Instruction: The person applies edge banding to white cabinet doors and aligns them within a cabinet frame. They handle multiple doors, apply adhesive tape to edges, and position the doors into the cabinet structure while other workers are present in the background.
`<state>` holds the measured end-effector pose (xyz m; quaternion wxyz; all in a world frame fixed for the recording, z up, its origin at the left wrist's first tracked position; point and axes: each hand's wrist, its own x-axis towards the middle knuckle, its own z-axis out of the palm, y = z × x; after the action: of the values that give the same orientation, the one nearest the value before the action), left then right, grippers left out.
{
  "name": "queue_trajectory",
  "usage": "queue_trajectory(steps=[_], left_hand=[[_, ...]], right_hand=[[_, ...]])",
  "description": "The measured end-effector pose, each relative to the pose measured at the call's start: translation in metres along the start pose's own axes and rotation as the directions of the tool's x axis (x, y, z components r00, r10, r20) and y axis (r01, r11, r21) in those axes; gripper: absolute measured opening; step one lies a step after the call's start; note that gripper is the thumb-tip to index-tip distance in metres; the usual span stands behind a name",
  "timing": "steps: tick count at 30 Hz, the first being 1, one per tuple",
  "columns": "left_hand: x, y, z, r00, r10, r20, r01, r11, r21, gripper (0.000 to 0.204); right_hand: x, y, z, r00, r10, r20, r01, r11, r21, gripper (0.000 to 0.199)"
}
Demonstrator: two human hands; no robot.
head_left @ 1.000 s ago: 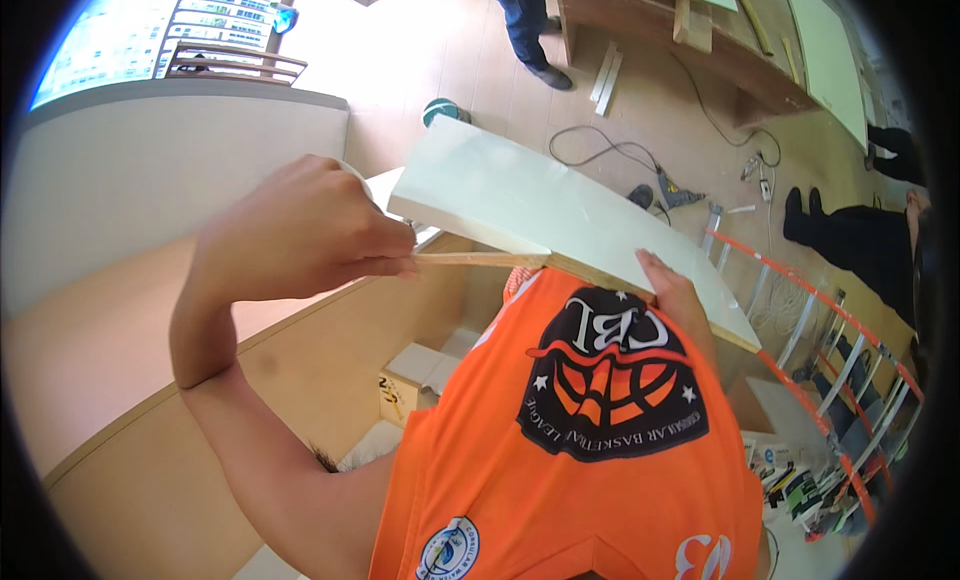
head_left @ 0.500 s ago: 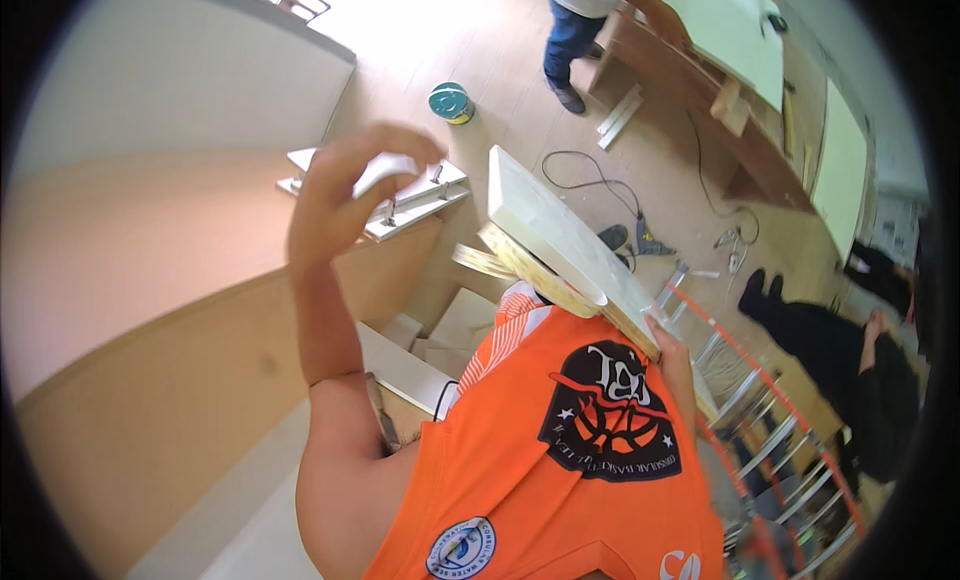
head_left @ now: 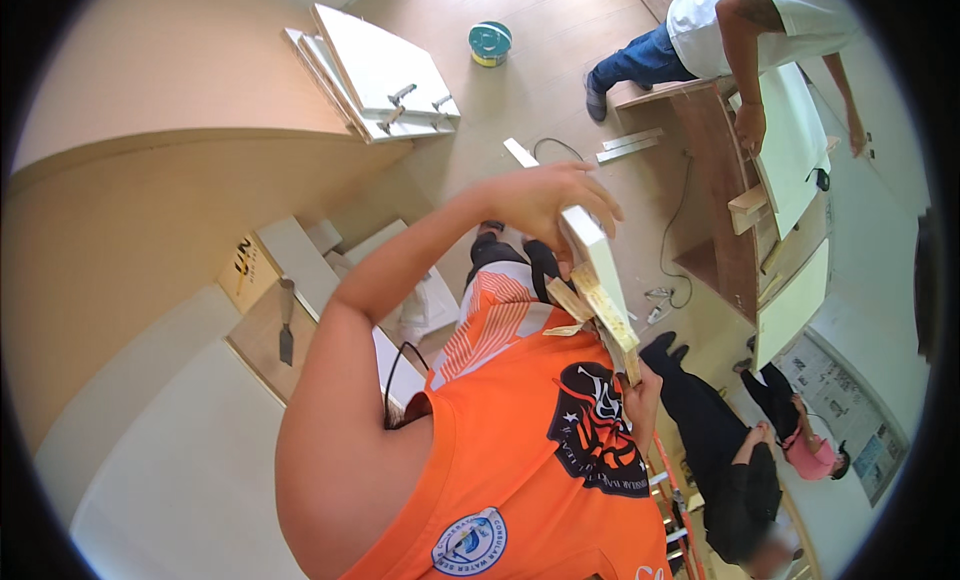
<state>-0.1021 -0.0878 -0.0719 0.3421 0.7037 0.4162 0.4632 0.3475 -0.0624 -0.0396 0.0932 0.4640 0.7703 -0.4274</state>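
Observation:
A long white board (head_left: 592,242) stands on edge in front of my orange shirt. Yellowish, rough wooden strips (head_left: 605,307) run along its near side, and split pieces (head_left: 568,302) stick out from them. My left hand (head_left: 548,208) is at the board's far end, thumb on the near side and fingers curved over the other. Against my shirt, my right hand (head_left: 643,408) is closed around the board's near end, its fingers partly hidden.
A putty knife (head_left: 287,325) lies on a brown panel at left. White panels with metal hinges (head_left: 375,75) lean on a cabinet. Beyond are a teal-lidded bucket (head_left: 490,42), a cable (head_left: 680,220) and a person in white (head_left: 700,30) at a wooden cabinet. An orange ladder (head_left: 672,500) and others are at right.
My left hand has come down from the raised position at left onto the board's far end. The board has turned more edge-on, and my view has shifted.

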Motion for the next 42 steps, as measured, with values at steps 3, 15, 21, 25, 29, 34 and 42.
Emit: queue_trajectory(steps=[3,15,21,25,29,34,42], left_hand=[[0.025,0.004,-0.003,0.977,-0.144,0.158,0.166,0.976,-0.143,0.047],[0.076,0.075,0.033,0.935,-0.17,0.311,0.11,0.974,0.2,0.038],[0.085,0.087,0.045,0.934,-0.201,0.296,0.104,0.944,0.312,0.037],[0.081,0.086,0.056,0.954,-0.18,0.24,0.106,0.951,0.292,0.031],[0.07,0.077,0.081,0.957,-0.21,0.2,0.135,0.934,0.331,0.036],[0.053,0.052,0.116,0.901,-0.4,0.169,0.282,0.835,0.472,0.049],[0.062,-0.021,0.161,0.842,-0.493,0.218,0.302,0.767,0.567,0.038]], right_hand=[[0.014,0.018,-0.016,0.998,0.048,-0.05,-0.05,0.998,-0.045,0.031],[0.051,0.076,-0.01,0.994,-0.043,-0.097,0.045,0.999,0.026,0.047],[0.081,0.097,0.008,0.977,-0.127,-0.171,0.155,0.974,0.167,0.045],[0.092,0.097,0.012,0.989,-0.033,-0.147,0.084,0.93,0.359,0.043],[0.107,0.11,0.028,0.971,-0.067,-0.231,0.14,0.938,0.316,0.046],[0.121,0.092,-0.001,0.925,0.192,-0.327,0.192,0.508,0.84,0.047],[0.201,0.126,0.037,0.957,0.246,0.152,-0.286,0.729,0.622,0.029]])
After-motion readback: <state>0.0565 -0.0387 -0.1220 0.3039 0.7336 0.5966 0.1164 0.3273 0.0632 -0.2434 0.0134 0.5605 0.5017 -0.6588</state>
